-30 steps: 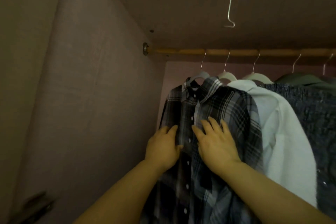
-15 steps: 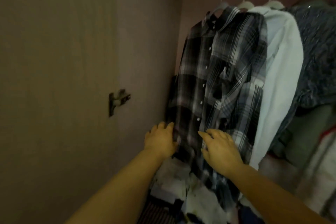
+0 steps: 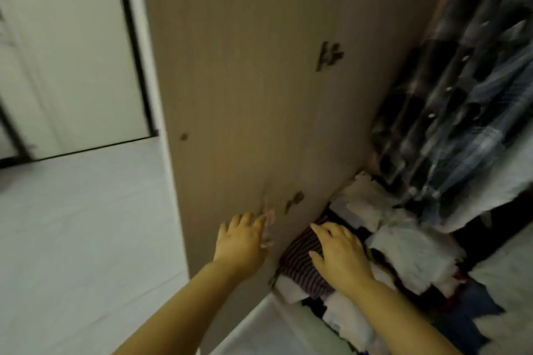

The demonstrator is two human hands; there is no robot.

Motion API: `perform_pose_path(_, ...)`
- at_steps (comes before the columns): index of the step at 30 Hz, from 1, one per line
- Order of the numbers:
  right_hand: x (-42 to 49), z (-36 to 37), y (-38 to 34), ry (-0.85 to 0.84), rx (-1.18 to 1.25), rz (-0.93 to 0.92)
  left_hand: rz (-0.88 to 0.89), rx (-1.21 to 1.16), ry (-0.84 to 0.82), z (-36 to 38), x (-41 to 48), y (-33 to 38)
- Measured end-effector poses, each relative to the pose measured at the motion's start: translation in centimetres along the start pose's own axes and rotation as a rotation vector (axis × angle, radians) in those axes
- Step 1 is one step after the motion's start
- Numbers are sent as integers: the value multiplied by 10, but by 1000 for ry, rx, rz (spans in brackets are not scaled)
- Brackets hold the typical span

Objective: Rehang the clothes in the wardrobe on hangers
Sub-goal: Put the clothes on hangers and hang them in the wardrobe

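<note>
The view is blurred and tilted. A dark plaid shirt (image 3: 441, 112) hangs at the upper right inside the wardrobe. Below it lies a heap of folded and loose clothes (image 3: 403, 253), white, dark and striped. My right hand (image 3: 337, 253) is over a dark striped garment (image 3: 302, 265) at the near left of the heap, fingers spread and fairly straight. My left hand (image 3: 242, 239) hovers in front of the wardrobe's side panel (image 3: 253, 95), fingers loosely extended, holding nothing. No hangers or rail are in view.
The beige side panel carries a metal hinge plate (image 3: 328, 56) and a smaller fitting (image 3: 294, 200). To the left are a light floor (image 3: 80, 225) and a white door (image 3: 66, 52) with a dark frame.
The view has swung down and to the left. Both hands have left the plaid shirt's lower front and dropped; the right one is now over the striped garment in the heap.
</note>
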State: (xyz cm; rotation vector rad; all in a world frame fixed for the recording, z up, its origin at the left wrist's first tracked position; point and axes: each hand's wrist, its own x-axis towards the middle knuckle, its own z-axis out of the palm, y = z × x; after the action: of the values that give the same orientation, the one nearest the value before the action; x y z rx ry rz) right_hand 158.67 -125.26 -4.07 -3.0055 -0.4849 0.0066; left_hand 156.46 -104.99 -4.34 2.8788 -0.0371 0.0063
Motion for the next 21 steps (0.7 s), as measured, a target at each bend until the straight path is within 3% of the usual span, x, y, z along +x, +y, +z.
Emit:
perform_pose_path(7, -32, 51, -128, -192, 50, -341, -429, 24, 39, 5, -137, -104)
perform_pose_path(21, -38, 89, -406, -247, 63, -964, -1024, -28, 85, -26, -334, -279)
